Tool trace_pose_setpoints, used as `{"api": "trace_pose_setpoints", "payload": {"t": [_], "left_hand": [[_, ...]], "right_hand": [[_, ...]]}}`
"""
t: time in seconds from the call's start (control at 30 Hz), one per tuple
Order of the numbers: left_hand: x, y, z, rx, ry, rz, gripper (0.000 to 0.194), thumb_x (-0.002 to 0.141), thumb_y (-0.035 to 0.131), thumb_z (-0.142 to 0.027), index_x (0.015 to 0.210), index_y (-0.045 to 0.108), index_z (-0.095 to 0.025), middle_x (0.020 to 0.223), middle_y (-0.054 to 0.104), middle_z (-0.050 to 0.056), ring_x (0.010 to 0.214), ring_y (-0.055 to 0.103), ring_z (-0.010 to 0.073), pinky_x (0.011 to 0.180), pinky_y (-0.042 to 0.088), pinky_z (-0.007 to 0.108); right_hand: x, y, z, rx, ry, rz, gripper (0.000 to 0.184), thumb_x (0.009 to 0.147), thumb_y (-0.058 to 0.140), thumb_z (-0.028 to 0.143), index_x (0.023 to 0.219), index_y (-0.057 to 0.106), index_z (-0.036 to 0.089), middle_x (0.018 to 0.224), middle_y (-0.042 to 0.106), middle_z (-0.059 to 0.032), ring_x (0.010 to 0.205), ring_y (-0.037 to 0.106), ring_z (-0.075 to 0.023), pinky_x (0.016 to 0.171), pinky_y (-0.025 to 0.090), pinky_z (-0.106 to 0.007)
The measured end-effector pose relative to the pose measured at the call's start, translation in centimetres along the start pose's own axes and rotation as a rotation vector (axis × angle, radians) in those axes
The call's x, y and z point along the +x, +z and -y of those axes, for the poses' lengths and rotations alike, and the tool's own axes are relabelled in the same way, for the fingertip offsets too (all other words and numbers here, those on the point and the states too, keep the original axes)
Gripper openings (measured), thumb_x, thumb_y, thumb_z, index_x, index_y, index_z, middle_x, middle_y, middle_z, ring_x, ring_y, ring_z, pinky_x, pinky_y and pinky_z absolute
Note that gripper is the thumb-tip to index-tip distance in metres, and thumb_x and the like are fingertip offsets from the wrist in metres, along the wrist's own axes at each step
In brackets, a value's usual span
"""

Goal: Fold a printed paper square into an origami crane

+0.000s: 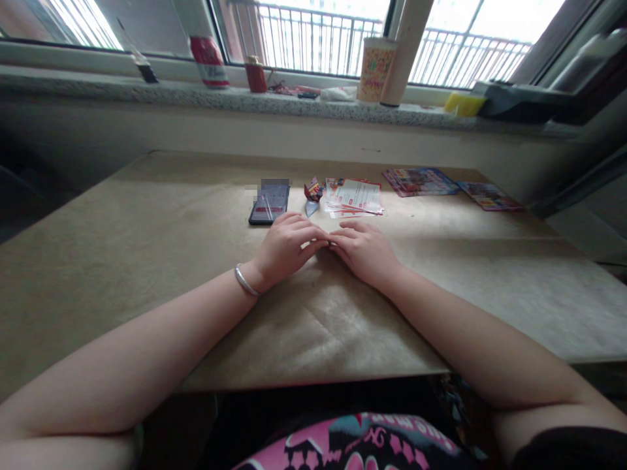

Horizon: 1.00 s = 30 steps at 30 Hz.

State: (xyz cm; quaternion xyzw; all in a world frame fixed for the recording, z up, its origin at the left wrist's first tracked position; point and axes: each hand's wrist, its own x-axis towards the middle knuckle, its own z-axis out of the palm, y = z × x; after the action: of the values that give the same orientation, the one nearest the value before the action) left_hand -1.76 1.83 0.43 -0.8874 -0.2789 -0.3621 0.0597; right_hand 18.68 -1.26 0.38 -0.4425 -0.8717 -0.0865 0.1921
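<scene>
- The phone point(268, 205) is lying just ahead of the left hand point(287, 247), blocking its straight path forward.
- A folded paper shape point(313, 190) and a stack of leaflets point(353, 198) are sitting ahead of the right hand point(365, 251), blocking its reach.
- A booklet point(420, 181) and a card point(490, 196) are lying farther right, near the far edge.
- The brown paper point(122, 261) is stretching wide left of the phone, giving a hand room to pass.
- The wall below the window ledge point(235, 98) is closing off the far side.

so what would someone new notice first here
The two bare hands stand out first: the left hand, with a silver bangle at its wrist, and the right hand rest on brown kraft paper in the middle of the view, fingertips close together. Just beyond them lie a dark smartphone and a small stack of printed leaflets. Higher up, a red can stands on the granite window sill, against a bright balcony railing.
</scene>
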Motion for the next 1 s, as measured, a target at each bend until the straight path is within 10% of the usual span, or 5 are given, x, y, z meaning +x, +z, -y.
{"api": "trace_pose_setpoints", "payload": {"t": [0.43,1.0], "left_hand": [[-0.25,-0.62,-0.45,0.077,0.05,0.031,0.014,0.091,0.056,-0.031,0.087,0.068,-0.025,0.089,0.074,-0.002,0.089,0.065,0.0159,0.106,0.033,0.04],[-0.03,-0.23,-0.77,-0.029,0.029,-0.074,0.014,0.091,0.057,-0.032,0.088,0.065,-0.021,0.088,0.072,0.002,0.083,0.063,0.0162,0.086,0.046,0.033]], "right_hand": [[-0.12,-0.27,-0.13,-0.043,-0.023,-0.02,0.03,0.097,0.045,0.033,0.108,0.071,0.023,0.112,0.073,-0.0031,0.116,0.056,-0.0259,0.095,0.044,-0.041],[0.02,-0.2,-0.06,0.121,-0.016,-0.065,0.033,0.098,0.043,0.031,0.115,0.07,0.021,0.109,0.073,-0.0056,0.109,0.061,-0.0223,0.095,0.048,-0.037]]}}
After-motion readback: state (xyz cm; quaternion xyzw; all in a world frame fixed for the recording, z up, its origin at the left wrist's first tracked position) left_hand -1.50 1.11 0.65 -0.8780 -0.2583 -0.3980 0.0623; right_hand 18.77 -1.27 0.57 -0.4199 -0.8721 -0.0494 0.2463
